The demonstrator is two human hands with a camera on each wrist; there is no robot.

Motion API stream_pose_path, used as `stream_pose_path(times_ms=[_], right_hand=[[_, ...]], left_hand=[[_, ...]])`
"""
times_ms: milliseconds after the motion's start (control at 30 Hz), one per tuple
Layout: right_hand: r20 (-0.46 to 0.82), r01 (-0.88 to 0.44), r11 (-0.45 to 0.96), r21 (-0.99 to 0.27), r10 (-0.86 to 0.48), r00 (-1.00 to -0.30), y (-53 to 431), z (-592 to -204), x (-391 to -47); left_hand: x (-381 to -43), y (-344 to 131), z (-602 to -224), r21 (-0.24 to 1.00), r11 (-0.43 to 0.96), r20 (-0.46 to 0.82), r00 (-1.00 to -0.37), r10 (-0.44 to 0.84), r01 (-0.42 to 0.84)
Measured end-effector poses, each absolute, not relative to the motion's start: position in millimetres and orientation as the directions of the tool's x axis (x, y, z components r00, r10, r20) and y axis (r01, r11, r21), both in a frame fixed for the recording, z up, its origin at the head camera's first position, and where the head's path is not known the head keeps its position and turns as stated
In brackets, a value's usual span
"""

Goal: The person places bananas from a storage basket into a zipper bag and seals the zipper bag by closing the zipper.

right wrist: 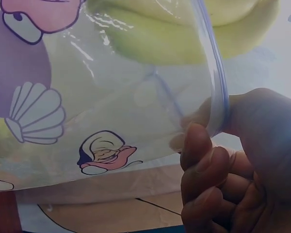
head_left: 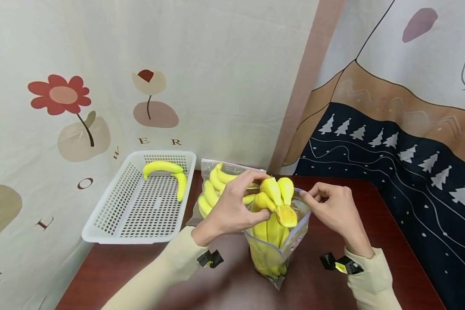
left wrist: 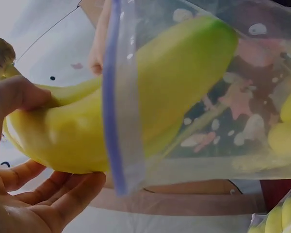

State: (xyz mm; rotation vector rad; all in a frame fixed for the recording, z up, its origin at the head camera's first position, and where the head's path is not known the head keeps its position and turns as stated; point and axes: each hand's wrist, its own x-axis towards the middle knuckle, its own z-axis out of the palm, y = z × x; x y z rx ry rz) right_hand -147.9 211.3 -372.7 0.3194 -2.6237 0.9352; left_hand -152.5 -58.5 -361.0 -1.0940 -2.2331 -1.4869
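Observation:
A clear zip bag [head_left: 301, 234] with a purple-edged mouth stands upright on the table, several yellow bananas showing inside. In its mouth is a bunch of bananas [head_left: 271, 188], stem end up and lower part within the bag. My left hand [head_left: 232, 209] holds this bunch, thumb on one side and fingers on the other in the left wrist view. The thumb and fingers of my right hand [head_left: 335, 211] pinch the purple zip edge [right wrist: 218, 73] at the bag's right side. Printed shells and cartoon figures cover the bag's wall.
A white perforated basket [head_left: 100, 238] stands at the left, with a curved banana [head_left: 162, 166] and a smaller banana [head_left: 181, 187] inside. Behind my left hand lies another clear bag [head_left: 195, 218] holding several bananas. Printed curtains border the dark red table [head_left: 321, 275].

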Motion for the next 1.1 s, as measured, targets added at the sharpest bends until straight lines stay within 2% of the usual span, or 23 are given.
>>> stream_pose_path(times_ms=[200,367,500,567,800,1100], right_hand=[[0.387,-0.312,0.755,-0.577,-0.084,-0.918,210.1,-372.7,-148.0],[0.410,-0.330,0.752,-0.570,-0.088,-0.908,210.5,-373.7,-148.7],[0.418,-0.337,0.752,-0.567,-0.090,-0.904,210.8,-374.3,-149.6],[0.417,-0.333,0.753,-0.568,-0.086,-0.905,210.8,-374.2,-150.0],[0.403,-0.321,0.752,-0.576,-0.080,-0.912,209.3,-373.4,-149.6],[0.433,-0.374,0.728,-0.575,-0.117,-0.894,205.6,-374.8,-148.1]], left_hand=[[-150.1,-53.0,-366.8,0.646,0.263,0.523,-0.666,0.533,0.717],[-147.5,-50.2,-368.8,0.509,0.362,0.523,-0.615,0.590,0.781],[-145.4,-48.2,-367.6,0.425,0.361,0.564,-0.555,0.611,0.830],[-144.8,-47.2,-366.8,0.424,0.356,0.554,-0.550,0.625,0.833],[-146.5,-44.9,-366.7,0.503,0.450,0.388,-0.658,0.645,0.738],[-155.8,-40.1,-368.5,0.564,0.618,0.171,-0.809,0.562,0.548]])
